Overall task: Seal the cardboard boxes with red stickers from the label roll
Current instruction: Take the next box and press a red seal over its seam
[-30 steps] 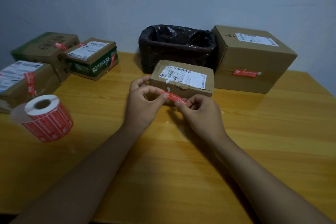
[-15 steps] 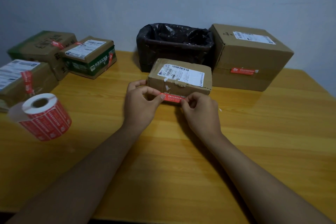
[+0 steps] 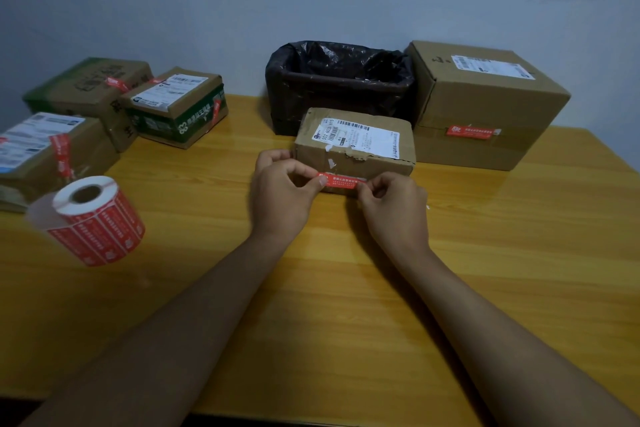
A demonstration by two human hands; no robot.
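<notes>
A small cardboard box [image 3: 356,146] with a white shipping label lies in the middle of the wooden table [image 3: 346,288]. A red sticker [image 3: 343,181] stretches across the box's front face. My left hand [image 3: 282,194] pinches the sticker's left end with thumb and fingers. My right hand [image 3: 393,206] pinches its right end. Whether the sticker touches the cardboard I cannot tell. The label roll [image 3: 91,218] of red stickers lies tilted on the table at the left.
A black bin with a plastic liner [image 3: 339,83] stands behind the small box. A big box [image 3: 485,104] with a red sticker sits at the right rear. Three stickered boxes [image 3: 176,107] cluster at the left rear. The table's front edge is near me.
Both hands carried the red sticker a little forward to the front face of the small box and spread it flatter. The roll and other boxes stayed put.
</notes>
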